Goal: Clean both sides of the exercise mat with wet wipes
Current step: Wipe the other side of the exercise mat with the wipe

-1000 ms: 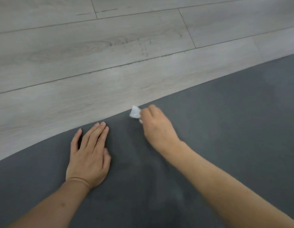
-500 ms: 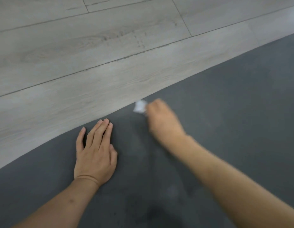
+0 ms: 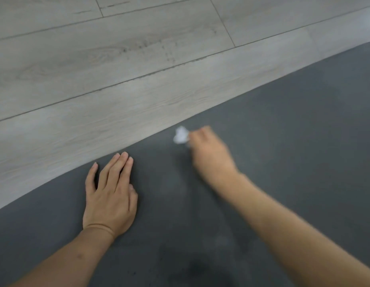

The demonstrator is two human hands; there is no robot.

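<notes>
Left hand (image 3: 110, 195) lies flat and open, palm down on the dark grey exercise mat (image 3: 283, 141), fingers together and pointing toward the mat's far edge, the fingertips just short of that edge. It has stayed planted in the same pose as a second ago. Right hand (image 3: 209, 154), blurred by motion, is closed around a small crumpled white wet wipe (image 3: 181, 136), which sticks out past the knuckles and sits on the mat just inside the far edge. Compared with the earlier frames the right hand with the wipe has travelled along that edge, away from the left hand, so the two hands are now farther apart. A faint dull streak shows on the mat between and below the hands, toward the near edge. Beyond the far edge lies the pale grey wood-plank floor (image 3: 117, 79), with dark seams running across it. Nothing lies on the mat in the wipe's way; the mat's far right corner shows at the picture's right side.
</notes>
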